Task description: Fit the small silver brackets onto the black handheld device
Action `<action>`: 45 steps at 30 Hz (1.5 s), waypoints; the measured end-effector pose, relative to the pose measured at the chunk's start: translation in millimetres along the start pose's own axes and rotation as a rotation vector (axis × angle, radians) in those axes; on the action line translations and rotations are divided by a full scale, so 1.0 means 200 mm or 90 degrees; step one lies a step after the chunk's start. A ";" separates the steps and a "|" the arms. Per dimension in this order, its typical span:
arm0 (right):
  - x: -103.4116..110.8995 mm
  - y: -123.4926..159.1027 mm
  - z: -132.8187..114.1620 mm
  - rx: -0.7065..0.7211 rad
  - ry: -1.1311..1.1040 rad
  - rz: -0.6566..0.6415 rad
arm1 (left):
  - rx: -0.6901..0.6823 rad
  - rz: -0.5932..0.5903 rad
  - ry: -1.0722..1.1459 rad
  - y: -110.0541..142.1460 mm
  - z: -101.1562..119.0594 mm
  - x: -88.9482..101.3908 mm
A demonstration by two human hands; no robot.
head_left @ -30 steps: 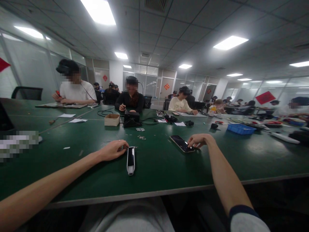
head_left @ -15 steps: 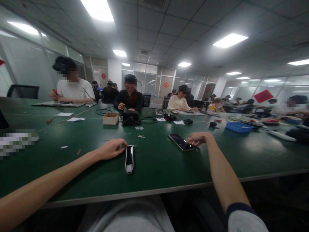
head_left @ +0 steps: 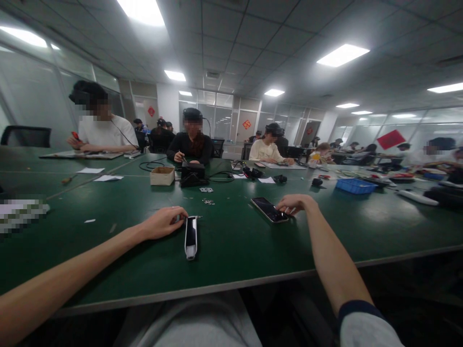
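A white pen-shaped device (head_left: 191, 236) with a long dark screen lies on the green table, its narrow pale tip toward me. My left hand (head_left: 167, 223) rests on its left, fingers loosely curved and apart, fingertips at the device's far end. To the right lies a dark-screened smartphone (head_left: 266, 208), face up and slanted. My right hand (head_left: 293, 204) reaches over the phone's right edge with bent, parted fingers, fingertips at the screen; some are hidden. Several tiny metal parts (head_left: 208, 202) and small metal plates (head_left: 206, 190) lie beyond the device.
A small cardboard box (head_left: 162, 176), a black device (head_left: 194, 173) and cables stand farther back. A blue tray (head_left: 356, 186) is at right. White paper (head_left: 108, 178) lies at left. Co-workers sit across the table (head_left: 231, 260), whose front edge runs close to me.
The whole view has shifted slightly, moving things a little left in the picture. Both hands keep their places by the pen-shaped device and the smartphone; the right fingers reach slightly differently over the screen.
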State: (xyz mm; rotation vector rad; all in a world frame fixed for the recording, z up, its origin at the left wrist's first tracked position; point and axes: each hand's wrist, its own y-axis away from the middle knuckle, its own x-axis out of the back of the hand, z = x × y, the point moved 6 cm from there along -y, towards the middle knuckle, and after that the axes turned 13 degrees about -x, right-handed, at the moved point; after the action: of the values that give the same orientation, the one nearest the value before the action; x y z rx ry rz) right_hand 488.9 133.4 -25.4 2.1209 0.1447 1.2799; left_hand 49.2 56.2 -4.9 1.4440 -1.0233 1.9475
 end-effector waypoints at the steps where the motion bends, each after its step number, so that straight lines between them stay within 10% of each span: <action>1: 0.00 0.00 -0.01 0.004 0.001 0.013 | 0.002 0.000 0.002 0.00 0.00 0.00; 11: -0.07 -0.02 -0.27 0.057 0.100 0.245 | 0.011 -0.002 0.005 -0.01 0.02 0.01; 29: -0.10 -0.06 -0.37 -0.008 0.047 0.447 | -0.020 0.016 -0.007 0.00 -0.01 -0.01; 34: -0.17 0.15 -0.59 0.162 0.113 0.536 | -0.019 0.026 -0.011 0.00 0.01 -0.01; 40: -0.55 0.40 -0.96 0.480 0.292 0.508 | -0.023 0.033 -0.024 0.00 0.01 -0.01; 45: -0.61 0.32 -1.14 0.438 0.321 0.444 | -0.026 0.028 -0.036 0.00 0.02 -0.01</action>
State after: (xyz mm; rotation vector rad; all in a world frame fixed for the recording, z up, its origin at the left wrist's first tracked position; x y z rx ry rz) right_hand 222.4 141.3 -9.4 2.4476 0.0565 2.4572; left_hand 52.5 54.4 -6.9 1.4724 -1.1225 1.9143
